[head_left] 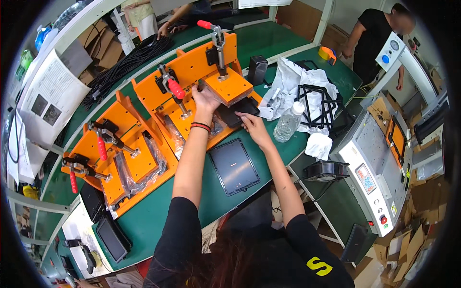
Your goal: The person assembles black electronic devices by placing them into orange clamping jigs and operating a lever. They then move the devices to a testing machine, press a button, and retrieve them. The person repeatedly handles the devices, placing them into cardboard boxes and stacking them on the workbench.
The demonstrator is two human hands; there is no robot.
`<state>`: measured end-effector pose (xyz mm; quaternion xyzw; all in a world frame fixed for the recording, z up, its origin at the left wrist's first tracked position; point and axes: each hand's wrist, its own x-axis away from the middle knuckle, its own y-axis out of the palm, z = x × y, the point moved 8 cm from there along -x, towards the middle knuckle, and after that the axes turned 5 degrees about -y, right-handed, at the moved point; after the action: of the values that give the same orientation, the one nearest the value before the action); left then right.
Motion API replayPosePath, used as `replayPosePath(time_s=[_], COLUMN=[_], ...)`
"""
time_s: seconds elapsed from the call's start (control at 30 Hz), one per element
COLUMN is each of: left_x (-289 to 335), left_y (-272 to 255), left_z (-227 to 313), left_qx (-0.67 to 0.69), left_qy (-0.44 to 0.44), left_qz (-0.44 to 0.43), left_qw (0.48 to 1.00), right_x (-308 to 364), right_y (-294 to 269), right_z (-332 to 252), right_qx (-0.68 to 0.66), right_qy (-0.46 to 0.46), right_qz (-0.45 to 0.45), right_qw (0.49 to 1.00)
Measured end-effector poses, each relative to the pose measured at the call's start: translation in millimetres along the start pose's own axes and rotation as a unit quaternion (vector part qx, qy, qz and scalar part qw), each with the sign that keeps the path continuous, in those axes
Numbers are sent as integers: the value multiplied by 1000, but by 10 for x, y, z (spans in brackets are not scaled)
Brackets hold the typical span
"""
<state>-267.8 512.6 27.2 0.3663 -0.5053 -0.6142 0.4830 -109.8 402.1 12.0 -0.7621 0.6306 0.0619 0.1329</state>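
My right hand (253, 128) pinches the near edge of a flat black panel (234, 114), partly hidden beneath the raised orange pressing plate (229, 86) of a clamp fixture. Against the plate's left side is my left hand (205, 100), palm turned up and thumb apart; some of its fingertips are hidden. Above the plate a toggle clamp (219, 50) has its red handle swung up. A dark rectangular cover (234, 166) with a raised rim lies on the green table (158, 218), between my forearms.
More orange clamp fixtures (122, 168) stand to the left. At right are a clear bottle (289, 122), black frames (317, 108) on white cloth, and a small fan (326, 170). A white machine (367, 177) stands farther right. Another person (377, 43) is at the far right.
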Motion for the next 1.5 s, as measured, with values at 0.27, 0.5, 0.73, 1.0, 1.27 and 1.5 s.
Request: replayPosePath(time_s=[0.27,0.5,0.73,1.0,1.27,1.5], left_x=[-209,-258,647,2340,2443,2779], left_y=[-214,-107,8,879,733,876], left_z=[205,190,317,-539,-324,-267], left_qx=[-53,-121,-296,-547,-603,-537], left_qy=[55,75,121,246,294,317], left_qz=[63,58,192,105,147,153], left_qw=[995,988,928,794,727,766], right_x=[-312,-520,-89,-2178,-2691,-1535], right_y=[34,-78,-83,4,433,-525], right_z=[362,346,-1220,-2570,-2052,-3519], right_qx=[-30,171,169,347,84,309], right_qy=[95,49,-10,-147,-27,-302], right_qz=[-56,-1,77,103,-107,165], right_qw=[993,984,983,921,990,887])
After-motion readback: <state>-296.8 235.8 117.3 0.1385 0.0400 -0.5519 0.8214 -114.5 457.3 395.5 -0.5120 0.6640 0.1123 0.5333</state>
